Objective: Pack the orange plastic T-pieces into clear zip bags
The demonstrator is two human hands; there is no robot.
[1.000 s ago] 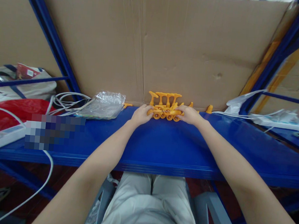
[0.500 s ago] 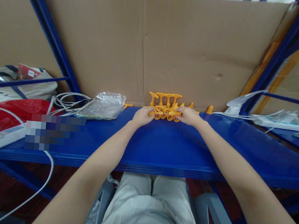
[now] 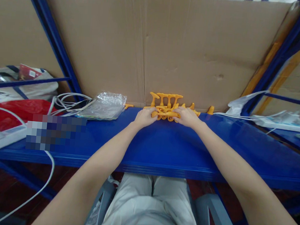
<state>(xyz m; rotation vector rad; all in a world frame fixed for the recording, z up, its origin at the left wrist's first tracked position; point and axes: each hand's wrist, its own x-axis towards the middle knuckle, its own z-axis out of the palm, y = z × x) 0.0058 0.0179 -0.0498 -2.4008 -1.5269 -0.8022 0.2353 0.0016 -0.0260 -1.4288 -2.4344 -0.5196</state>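
Between my hands is a slim orange plastic piece (image 3: 165, 114), lying level from side to side. My left hand (image 3: 144, 117) pinches its rounded left end, while the fingers of my right hand (image 3: 186, 117) close on its right end. Just behind and below it, more orange plastic pieces (image 3: 170, 119) with round ends lie in a pile, partly hidden by my hands. Several orange T-topped pieces (image 3: 166, 99) stand upright at the back, against the cardboard. The exact kind of these parts is too small to make out.
Cardboard (image 3: 186, 52) walls off the back of the blue table (image 3: 173, 146). To the left lie clear plastic bags (image 3: 102, 106), white cables (image 3: 61, 101) and a red bag (image 3: 21, 110). A lone orange piece (image 3: 211, 110) stands at right, with a power strip (image 3: 275, 122) beyond.
The orange piece now spans level between both hands, in front of the pile. My left hand has shifted slightly right, and my right hand slightly left, so they are closer together.
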